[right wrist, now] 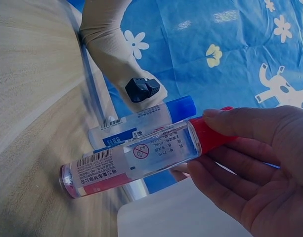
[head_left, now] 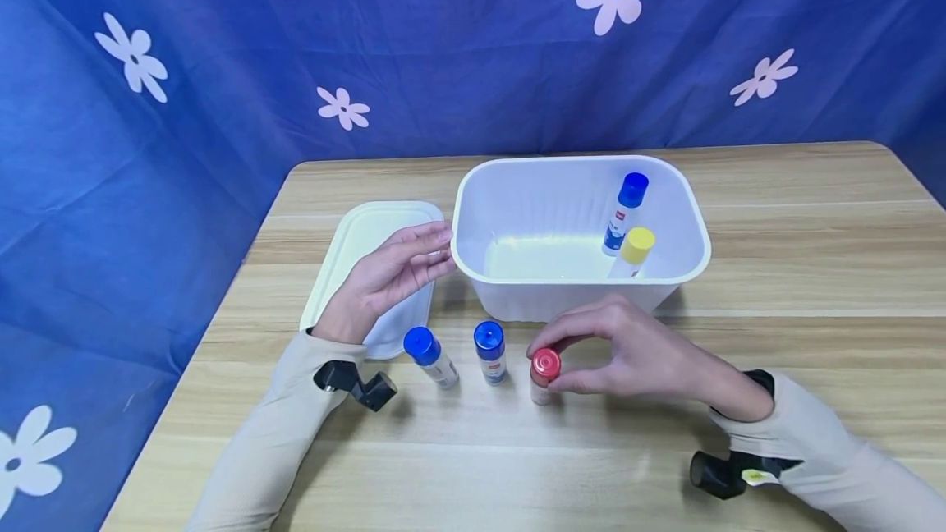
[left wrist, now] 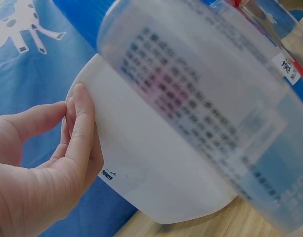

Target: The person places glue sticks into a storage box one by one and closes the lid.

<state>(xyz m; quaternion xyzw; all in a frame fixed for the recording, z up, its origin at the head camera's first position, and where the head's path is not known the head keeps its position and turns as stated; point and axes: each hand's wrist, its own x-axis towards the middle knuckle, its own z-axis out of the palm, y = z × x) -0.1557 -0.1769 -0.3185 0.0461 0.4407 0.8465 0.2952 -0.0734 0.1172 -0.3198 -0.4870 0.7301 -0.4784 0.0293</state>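
My right hand (head_left: 639, 349) pinches the red cap of a clear glue bottle (right wrist: 136, 160) between thumb and fingers; the bottle stands upright on the table. At the left end of a white plastic bin (head_left: 562, 302), my left hand (head_left: 395, 269) holds the rim with thumb and bent fingertips. Two blue-capped glue bottles (head_left: 491, 351) stand left of the red-capped one, the leftmost looming large and close in the left wrist view. Inside the bin, at its right end, are a blue-capped bottle (head_left: 624, 212) and a yellow-capped bottle (head_left: 636, 249).
A white lid (head_left: 384, 216) lies on the wooden table (head_left: 798, 269) left of the bin, partly under the left hand and forearm. Behind the table hangs a blue cloth (head_left: 458, 48) with white flowers. Each wrist carries a small black camera.
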